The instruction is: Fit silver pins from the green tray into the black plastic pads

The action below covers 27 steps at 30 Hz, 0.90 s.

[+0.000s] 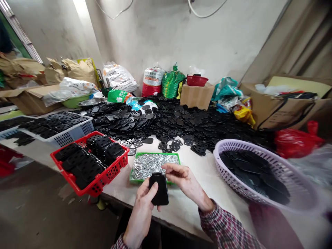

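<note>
My left hand (142, 204) is closed round a flat black plastic plate (161, 193) with rounded corners and a narrow lip at its top edge, the thumb lying across its face. Just above the plate's upper right corner, my right hand (183, 178) has its thumb and forefinger pinched together; anything between them is too small to make out. Beyond both hands lies a shallow green tray (155, 154) full of small silvery metal pins (147, 165). The hands hide part of its near edge.
A red basket (111, 173) of stacked black plates stands left, a grey basket (72, 135) behind it. At right is a purple oval basket (233, 145) holding black pieces. A wide heap of black plates (166, 121) spreads behind, before bags and a cardboard box (195, 95).
</note>
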{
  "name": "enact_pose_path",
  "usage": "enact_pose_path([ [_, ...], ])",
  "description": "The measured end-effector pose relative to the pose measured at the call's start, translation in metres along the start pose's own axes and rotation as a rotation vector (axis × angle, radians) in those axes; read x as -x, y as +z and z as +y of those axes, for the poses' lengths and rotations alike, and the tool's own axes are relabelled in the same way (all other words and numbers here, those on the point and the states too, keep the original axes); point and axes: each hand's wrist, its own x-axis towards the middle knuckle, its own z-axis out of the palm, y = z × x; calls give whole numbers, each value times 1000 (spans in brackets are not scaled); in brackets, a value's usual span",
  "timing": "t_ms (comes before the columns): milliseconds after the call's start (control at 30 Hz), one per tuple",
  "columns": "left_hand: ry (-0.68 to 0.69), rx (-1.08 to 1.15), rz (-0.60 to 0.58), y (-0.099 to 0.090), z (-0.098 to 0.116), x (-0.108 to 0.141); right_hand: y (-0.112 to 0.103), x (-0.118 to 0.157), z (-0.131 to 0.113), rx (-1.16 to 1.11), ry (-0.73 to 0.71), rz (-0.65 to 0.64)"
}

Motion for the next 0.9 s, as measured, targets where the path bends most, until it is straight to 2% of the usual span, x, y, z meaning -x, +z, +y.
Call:
enact_pose_path([
  [200,24,-65,62,4,1,0,-1,3,-2,-116,44,73],
  [433,75,-135,-16,11,2,0,3,5,10,-147,-27,150],
  [567,110,-225,6,7,-5,-1,7,9,12,-118,15,182],
  [733,128,-284,9,4,-11,-3,14,13,13,-167,-2,240],
  [900,133,-377,136,7,-8,-1,18,14,14,-136,9,250],
])
